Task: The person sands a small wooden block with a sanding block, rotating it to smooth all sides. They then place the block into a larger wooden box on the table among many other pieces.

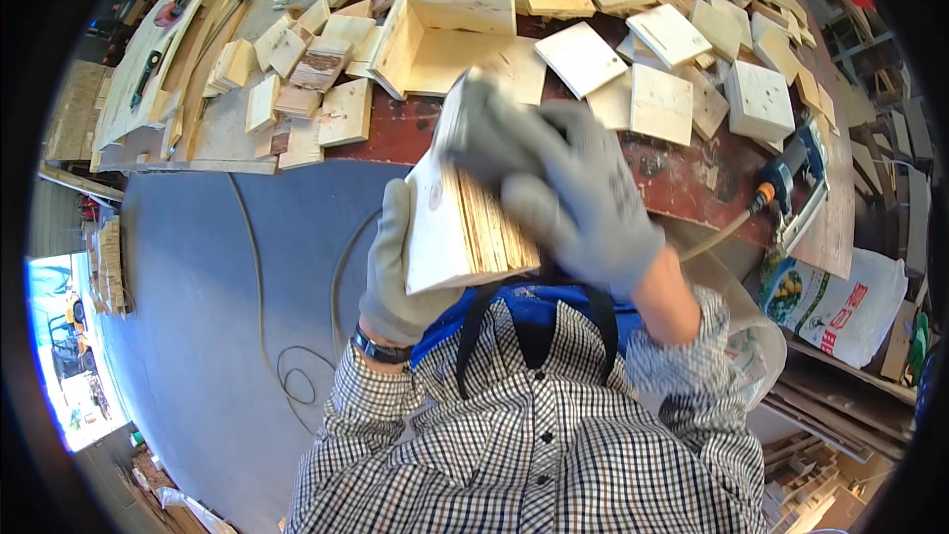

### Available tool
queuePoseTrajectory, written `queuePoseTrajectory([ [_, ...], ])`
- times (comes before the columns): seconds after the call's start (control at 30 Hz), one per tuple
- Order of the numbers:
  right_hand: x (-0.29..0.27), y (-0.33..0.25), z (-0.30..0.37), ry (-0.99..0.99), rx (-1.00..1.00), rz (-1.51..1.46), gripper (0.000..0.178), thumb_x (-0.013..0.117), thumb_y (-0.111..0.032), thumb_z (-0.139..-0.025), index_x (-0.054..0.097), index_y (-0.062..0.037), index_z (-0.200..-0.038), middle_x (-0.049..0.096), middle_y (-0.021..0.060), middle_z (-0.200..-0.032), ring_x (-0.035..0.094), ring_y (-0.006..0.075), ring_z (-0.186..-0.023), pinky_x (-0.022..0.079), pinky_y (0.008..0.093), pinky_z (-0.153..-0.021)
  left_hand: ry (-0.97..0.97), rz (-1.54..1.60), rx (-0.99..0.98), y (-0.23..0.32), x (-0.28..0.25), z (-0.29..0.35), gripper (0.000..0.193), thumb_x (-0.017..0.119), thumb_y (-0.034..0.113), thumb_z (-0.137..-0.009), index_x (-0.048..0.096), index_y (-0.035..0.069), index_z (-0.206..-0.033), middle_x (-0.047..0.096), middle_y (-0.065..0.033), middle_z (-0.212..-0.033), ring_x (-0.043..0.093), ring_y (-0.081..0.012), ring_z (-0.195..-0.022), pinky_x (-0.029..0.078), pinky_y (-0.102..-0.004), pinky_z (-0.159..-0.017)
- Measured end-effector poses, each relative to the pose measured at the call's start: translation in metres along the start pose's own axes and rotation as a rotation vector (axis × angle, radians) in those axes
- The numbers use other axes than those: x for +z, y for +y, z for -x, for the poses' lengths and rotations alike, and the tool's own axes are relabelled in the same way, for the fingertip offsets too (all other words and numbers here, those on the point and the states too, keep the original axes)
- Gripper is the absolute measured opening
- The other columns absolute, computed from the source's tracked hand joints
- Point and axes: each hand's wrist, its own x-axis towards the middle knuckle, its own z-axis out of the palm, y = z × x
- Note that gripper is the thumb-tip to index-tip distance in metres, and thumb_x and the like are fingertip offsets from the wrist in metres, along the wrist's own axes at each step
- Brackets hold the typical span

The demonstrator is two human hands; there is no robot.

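My left hand [388, 267], in a grey work glove, grips a pale wooden box-like piece [432, 222] by its left side, tilted up in front of my chest. Rough layered edges of the wood face right. My right hand [598, 198], gloved too and smeared by motion, is closed around a dark grey block [484, 133], perhaps a sanding block. That block presses against the upper right edge of the wooden piece. Just beyond, an open wooden box [460, 15] lies on the dark red worktable [395, 131].
Many square wooden pieces [660, 104] are heaped across the table. At the right edge lies a pneumatic nail gun [806, 178] with a hose [717, 240]. Hand tools [183, 0] sit far left. A hose [259, 277] trails over the grey floor; a white plastic bag [865, 307] stands right.
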Motion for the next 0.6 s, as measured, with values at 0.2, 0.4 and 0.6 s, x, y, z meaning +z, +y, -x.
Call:
queuePoseTrajectory([
  [0.2, -0.013, -0.007, 0.000, 0.044, -0.128, -0.191, 0.072, 0.053, -0.060, -0.107, 0.058, -0.0053, -0.154, 0.061, 0.0265, -0.125, 0.059, 0.0413, -0.112, 0.046, 0.0503, -0.102, 0.018, -0.150, 0.089, 0.004, 0.026, -0.009, 0.079, 0.057, 0.053, -0.102, 0.037, 0.008, -0.165, 0.053, -0.0211, -0.158, 0.056, -0.0413, -0.142, 0.046, -0.0596, -0.121],
  [0.4, 0.001, 0.014, -0.012, 0.067, 0.062, -0.106, 0.067, 0.056, -0.051, -0.107, 0.055, -0.0059, -0.156, 0.061, 0.0276, -0.122, 0.059, 0.0405, -0.106, 0.047, 0.0489, -0.098, -0.001, -0.297, 0.091, -0.005, 0.022, -0.008, 0.075, 0.052, 0.056, -0.110, 0.040, 0.003, -0.163, 0.057, -0.0186, -0.156, 0.059, -0.0357, -0.142, 0.049, -0.0506, -0.120],
  [0.6, -0.009, -0.007, 0.025, 0.085, -0.072, -0.219, 0.069, 0.062, -0.049, -0.104, 0.057, -0.0020, -0.154, 0.058, 0.0290, -0.135, 0.058, 0.0435, -0.119, 0.046, 0.0506, -0.107, 0.024, -0.382, 0.058, 0.001, 0.036, 0.001, 0.072, 0.043, 0.053, -0.115, 0.038, -0.001, -0.162, 0.059, -0.0181, -0.151, 0.062, -0.0240, -0.138, 0.052, -0.0409, -0.116],
])
